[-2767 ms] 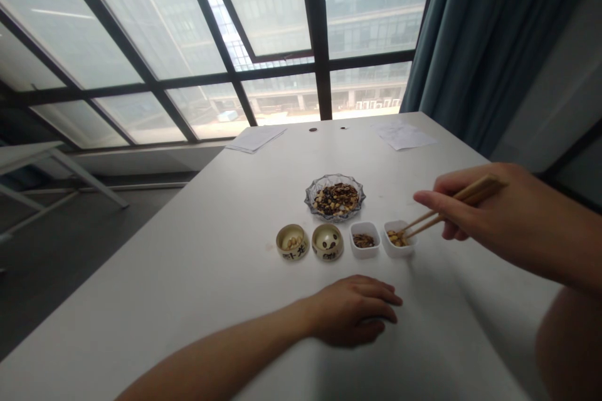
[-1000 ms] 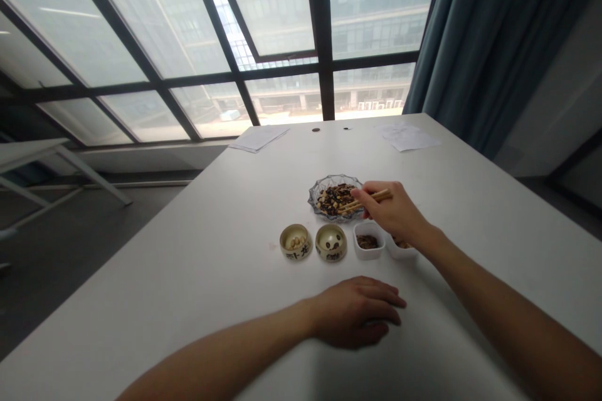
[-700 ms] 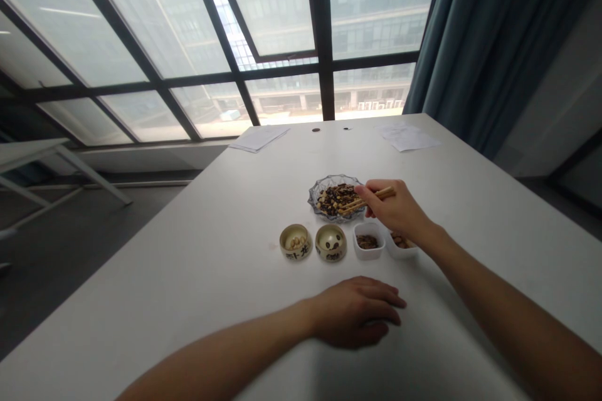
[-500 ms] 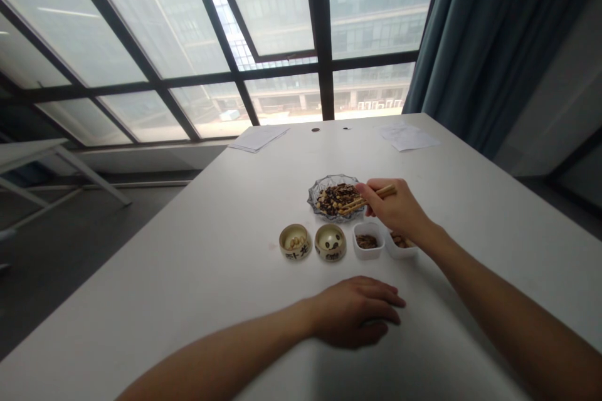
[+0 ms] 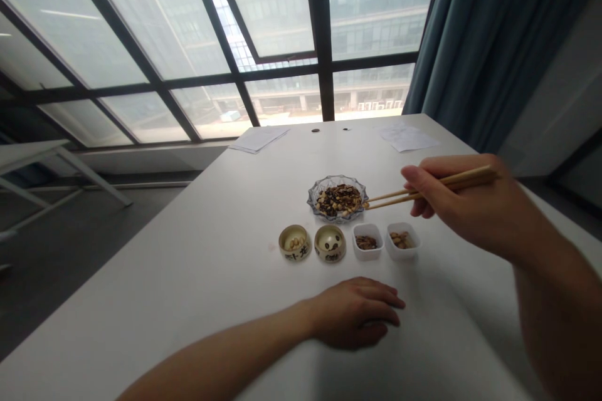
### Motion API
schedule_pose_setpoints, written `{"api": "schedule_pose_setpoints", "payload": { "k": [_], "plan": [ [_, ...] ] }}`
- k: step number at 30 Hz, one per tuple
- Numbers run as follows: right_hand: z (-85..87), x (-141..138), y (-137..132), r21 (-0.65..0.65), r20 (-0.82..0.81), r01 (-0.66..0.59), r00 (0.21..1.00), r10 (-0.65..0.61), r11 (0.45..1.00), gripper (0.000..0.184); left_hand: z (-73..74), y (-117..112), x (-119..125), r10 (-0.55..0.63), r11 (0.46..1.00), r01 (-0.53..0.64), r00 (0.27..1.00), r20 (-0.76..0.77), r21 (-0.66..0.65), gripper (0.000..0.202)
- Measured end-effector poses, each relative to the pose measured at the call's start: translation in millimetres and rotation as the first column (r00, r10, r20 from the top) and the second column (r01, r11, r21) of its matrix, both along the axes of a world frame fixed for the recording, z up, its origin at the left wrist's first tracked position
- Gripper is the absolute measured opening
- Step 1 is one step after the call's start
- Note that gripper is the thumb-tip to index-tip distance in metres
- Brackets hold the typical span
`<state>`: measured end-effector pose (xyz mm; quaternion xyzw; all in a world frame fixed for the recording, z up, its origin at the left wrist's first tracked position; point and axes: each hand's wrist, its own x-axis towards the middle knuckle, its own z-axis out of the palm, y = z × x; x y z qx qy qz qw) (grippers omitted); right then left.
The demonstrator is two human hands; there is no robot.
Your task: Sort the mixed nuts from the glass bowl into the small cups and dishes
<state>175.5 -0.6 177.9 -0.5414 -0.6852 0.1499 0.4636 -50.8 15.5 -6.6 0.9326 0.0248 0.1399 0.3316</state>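
My right hand (image 5: 463,191) is closed around a pair of wooden chopsticks (image 5: 435,187). Their tips are at the right rim of a clear glass bowl (image 5: 311,200) of mixed dark and pale dried pieces. A small tan piece seems to be at the tips, too small to name. My left hand (image 5: 357,313) lies flat on the table, fingers stretched, holding nothing. Nearer me than the glass bowl stand a round bowl with pale nuts (image 5: 295,243), another with a few dark seeds (image 5: 330,243), a white tub of brown strips (image 5: 367,242) and a white tub of tan pieces (image 5: 402,240).
The white table (image 5: 211,250) reaches to the windows. Paper sheets lie at its far left (image 5: 258,138) and far right (image 5: 407,136). A blue curtain (image 5: 451,44) hangs at the right. Another white table (image 5: 32,153) stands at the far left.
My right hand has drawn back to the right and nearer me with the chopsticks, their tips moving from inside the glass bowl to its right rim. The left hand stays put.
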Motion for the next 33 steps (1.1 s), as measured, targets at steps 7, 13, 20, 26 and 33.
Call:
{"api": "schedule_pose_setpoints", "payload": {
  "k": [7,13,20,26,33],
  "plan": [
    [9.9,26.2,-23.2,-0.049,0.18,0.057,0.982,-0.047,0.997,0.053,0.4,-0.3,0.2,0.003,1.0,-0.003,1.0,-0.004,0.008,0.026],
    [9.5,32.7,-17.0,-0.088,0.21,0.057,0.977,-0.037,0.995,0.054,1.3,-0.2,0.3,0.002,1.0,-0.002,1.0,-0.02,-0.003,0.026],
    [8.3,32.2,-15.7,-0.086,0.188,0.07,0.981,-0.052,0.994,0.05,0.1,0.2,0.1,0.006,1.0,-0.006,1.0,-0.007,0.006,0.025],
    [8.9,23.8,-12.1,-0.01,0.149,0.07,0.986,-0.068,0.997,0.042,1.0,-0.1,0.3,0.0,1.0,0.0,1.0,0.001,0.017,0.026],
    [-3.4,17.3,19.0,0.036,0.037,0.099,0.994,-0.101,0.994,0.045,0.3,-0.6,0.4,0.009,1.0,-0.009,1.0,-0.005,0.026,0.026]
  ]
}}
